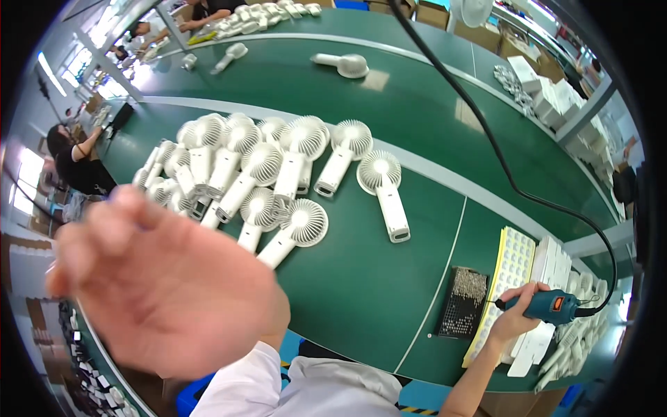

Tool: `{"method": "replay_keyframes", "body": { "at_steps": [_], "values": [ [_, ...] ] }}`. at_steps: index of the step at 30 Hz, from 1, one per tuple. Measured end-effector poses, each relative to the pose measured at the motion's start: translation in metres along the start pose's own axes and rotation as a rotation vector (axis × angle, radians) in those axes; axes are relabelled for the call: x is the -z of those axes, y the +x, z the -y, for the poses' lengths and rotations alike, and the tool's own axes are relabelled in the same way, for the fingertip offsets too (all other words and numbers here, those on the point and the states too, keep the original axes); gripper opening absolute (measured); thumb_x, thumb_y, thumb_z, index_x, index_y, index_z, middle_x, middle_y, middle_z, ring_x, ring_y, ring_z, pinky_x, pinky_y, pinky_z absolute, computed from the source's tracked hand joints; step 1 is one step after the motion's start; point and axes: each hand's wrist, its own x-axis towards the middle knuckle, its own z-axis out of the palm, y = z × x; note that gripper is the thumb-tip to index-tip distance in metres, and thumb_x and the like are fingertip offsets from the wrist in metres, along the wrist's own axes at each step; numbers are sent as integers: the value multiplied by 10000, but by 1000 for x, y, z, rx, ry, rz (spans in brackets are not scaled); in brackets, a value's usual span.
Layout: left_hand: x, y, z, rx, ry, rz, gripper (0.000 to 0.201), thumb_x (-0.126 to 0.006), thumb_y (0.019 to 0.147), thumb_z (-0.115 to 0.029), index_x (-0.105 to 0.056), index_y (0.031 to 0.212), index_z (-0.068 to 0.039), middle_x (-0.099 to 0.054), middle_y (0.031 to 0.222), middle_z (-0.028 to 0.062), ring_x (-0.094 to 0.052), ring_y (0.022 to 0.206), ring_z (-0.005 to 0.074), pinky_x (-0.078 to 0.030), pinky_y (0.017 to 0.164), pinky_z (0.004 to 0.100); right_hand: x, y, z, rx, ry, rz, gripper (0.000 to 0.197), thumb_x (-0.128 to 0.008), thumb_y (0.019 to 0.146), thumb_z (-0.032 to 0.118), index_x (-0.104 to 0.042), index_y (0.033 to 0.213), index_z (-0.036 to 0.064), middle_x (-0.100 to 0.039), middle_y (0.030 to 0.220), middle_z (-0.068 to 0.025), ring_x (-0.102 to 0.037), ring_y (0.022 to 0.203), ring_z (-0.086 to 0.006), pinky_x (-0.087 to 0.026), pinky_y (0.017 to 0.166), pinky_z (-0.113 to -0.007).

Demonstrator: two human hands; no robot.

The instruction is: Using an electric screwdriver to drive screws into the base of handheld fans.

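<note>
My left hand (170, 292) is raised large and blurred at the left, palm showing. Nothing lies in the palm, and its fingers look loosely bent and apart. Behind it, white handheld fans (260, 167) with round ribbed heads are heaped on the green table. A single fan (387, 198) lies apart, to the right of the heap. At the right my right hand (513, 323) is closed around a teal electric screwdriver (545, 306). The tool's tip points left, over the edge of a black tray (464, 306) of small screws.
A yellow-edged sheet of round stickers (511, 260) lies beside the tray, next to white parts (552, 260). A black cable (486, 132) arcs down to the screwdriver. Across a rail, a green belt (292, 59) carries wrapped fans (347, 64). A person (80, 160) sits at the far left.
</note>
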Motion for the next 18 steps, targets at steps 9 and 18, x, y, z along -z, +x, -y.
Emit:
{"method": "replay_keyframes", "body": {
  "at_steps": [9,18],
  "values": [
    [-56,-105,108,716,371,852,310,-616,883,-133,-520,1146,1,-582,1078,154,-528,1085,348,-432,941,413,1,17,-9,-60,62,-50,196,-538,967,171,-486,1092,29,-514,589,-37,-491,483,-106,-409,550,-238],
    [19,-208,187,404,1065,1218,594,-668,838,-267,-462,1322,7,-292,1435,309,-176,1370,517,-138,1127,599,10,14,-9,-55,36,-11,207,-558,957,170,-484,1094,34,-524,587,-27,-505,485,-95,-403,569,-236]
  ]
}}
